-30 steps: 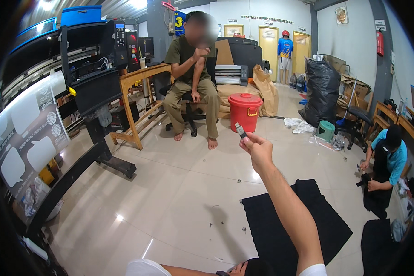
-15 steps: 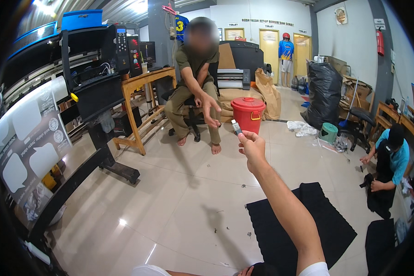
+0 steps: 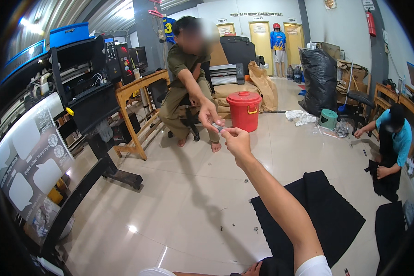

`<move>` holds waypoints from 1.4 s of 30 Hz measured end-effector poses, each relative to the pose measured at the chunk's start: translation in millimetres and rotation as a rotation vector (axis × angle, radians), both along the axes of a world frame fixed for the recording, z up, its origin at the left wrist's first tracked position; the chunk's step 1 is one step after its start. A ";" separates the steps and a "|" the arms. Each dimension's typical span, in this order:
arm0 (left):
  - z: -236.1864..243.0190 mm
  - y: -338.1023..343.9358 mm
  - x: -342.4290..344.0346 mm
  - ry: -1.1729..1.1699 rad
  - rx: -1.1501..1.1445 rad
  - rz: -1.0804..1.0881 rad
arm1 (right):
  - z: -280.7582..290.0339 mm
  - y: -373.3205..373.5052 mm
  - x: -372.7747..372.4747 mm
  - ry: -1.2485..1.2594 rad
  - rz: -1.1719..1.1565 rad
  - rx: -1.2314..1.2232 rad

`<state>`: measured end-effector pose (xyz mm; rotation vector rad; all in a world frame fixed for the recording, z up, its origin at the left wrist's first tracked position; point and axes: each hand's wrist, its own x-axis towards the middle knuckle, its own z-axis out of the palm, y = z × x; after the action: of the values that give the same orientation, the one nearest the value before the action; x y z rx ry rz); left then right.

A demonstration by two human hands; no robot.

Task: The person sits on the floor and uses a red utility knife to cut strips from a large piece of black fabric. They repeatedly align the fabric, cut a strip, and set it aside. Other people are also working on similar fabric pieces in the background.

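Observation:
My right arm reaches out ahead, and my right hand (image 3: 237,143) pinches a small grey-and-white object (image 3: 219,128) between thumb and fingers. Most of that object is covered by fingers, so its kind is unclear. Another person's hand (image 3: 209,115) meets mine there, with its fingers on the far end of the object. At the lower edge my left hand (image 3: 253,269) is only partly in the picture, beside something dark; its grip is hidden. Black cloth (image 3: 322,216) lies on the floor beneath my right forearm.
The person (image 3: 186,64) opposite sits on a chair. Behind our hands stands a red lidded bucket (image 3: 245,112). A large printer (image 3: 85,99) is on the left, near a wooden table (image 3: 132,94). A worker in blue (image 3: 398,138) sits at right with dark cloth.
The seated person has leaned in and brought a hand to the small object. My right hand has shifted slightly left and still holds it. The view has tilted a little.

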<state>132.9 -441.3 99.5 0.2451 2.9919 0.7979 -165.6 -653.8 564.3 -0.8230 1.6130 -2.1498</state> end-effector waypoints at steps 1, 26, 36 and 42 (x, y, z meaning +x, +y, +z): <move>-1.6 -0.3 -1.0 0.023 0.019 -0.018 | 1.3 -2.3 3.5 -0.008 -0.019 0.025; 43.7 6.2 -11.6 -0.214 0.048 0.043 | 37.7 272.6 274.1 0.800 0.998 -0.411; 46.4 8.5 0.5 -0.186 0.021 -0.007 | 34.2 340.8 306.0 0.887 0.924 -0.474; 55.3 9.3 5.3 -0.355 -0.132 0.013 | 23.9 373.1 332.6 0.934 0.906 -0.533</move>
<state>138.3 -432.0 154.8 0.0699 2.6968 0.5709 166.9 -280.8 588.1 -2.3895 0.5739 -1.5187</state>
